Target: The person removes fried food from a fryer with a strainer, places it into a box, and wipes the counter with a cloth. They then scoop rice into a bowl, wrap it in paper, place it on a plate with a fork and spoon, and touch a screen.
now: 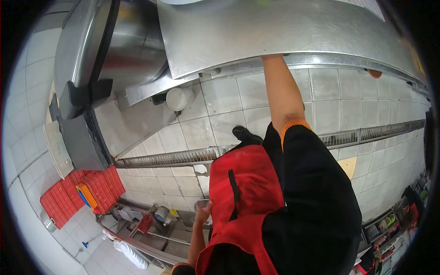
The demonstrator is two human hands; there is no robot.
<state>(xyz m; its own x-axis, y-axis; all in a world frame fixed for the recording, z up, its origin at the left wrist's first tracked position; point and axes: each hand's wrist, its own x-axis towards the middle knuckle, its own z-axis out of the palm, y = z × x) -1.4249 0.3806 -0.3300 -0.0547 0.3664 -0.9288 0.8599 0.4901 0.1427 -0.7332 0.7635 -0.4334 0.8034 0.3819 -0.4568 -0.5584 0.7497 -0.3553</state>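
1 apron [256, 176]; left hand [203, 212] grips 1 container [202, 202]; 1 counter [275, 27] hides right hand, grip I can't tell.

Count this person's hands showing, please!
1: the left hand, beside the red apron. The right hand is hidden beneath the metal table.

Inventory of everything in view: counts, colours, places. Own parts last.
cup-like container: 1, greyish, in left hand
counter: 1, silver, top
steel unit: 1, silver, upper left
tub: 1, white, by counter
drain: 1 line, grey, across floor
tiles: many, off-white, floor
crates: several, red, left
white stack: 1, lower left
shelf items: uncountable, mixed, lower right
apron: 1, red, worn
shoe: 1, black, floor
left hand: 1, lower centre
right forearm: 1, at counter; hand hidden
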